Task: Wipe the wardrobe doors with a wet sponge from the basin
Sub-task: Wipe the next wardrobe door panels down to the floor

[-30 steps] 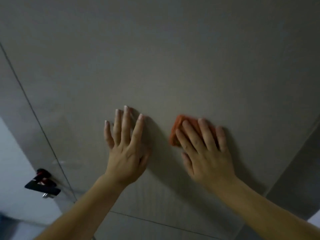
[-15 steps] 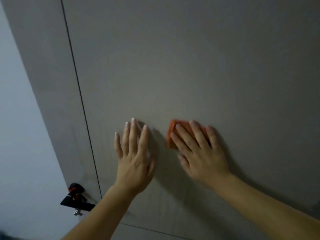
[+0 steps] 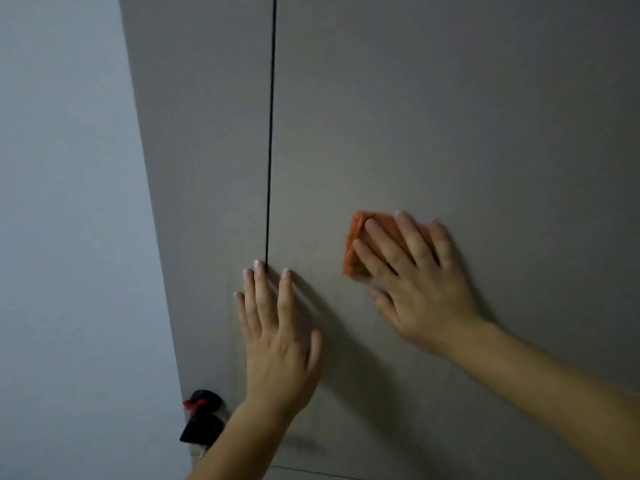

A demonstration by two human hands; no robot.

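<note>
A grey-brown wardrobe door fills most of the view, with a dark vertical gap between it and the narrower panel on its left. My right hand presses an orange sponge flat against the door; the fingers cover most of the sponge, leaving its left edge showing. My left hand lies flat on the door lower down, fingers spread, its fingertips at the foot of the gap. It holds nothing. The basin is out of view.
A pale wall runs down the left side. A black handle with a red tag sticks out at the wardrobe's lower left edge, just left of my left forearm. A thin horizontal seam crosses the door at the bottom.
The view has swung left, so the vertical gap and wall now show more. My right hand has slid the sponge upward and away from my left hand, which now sits at the gap.
</note>
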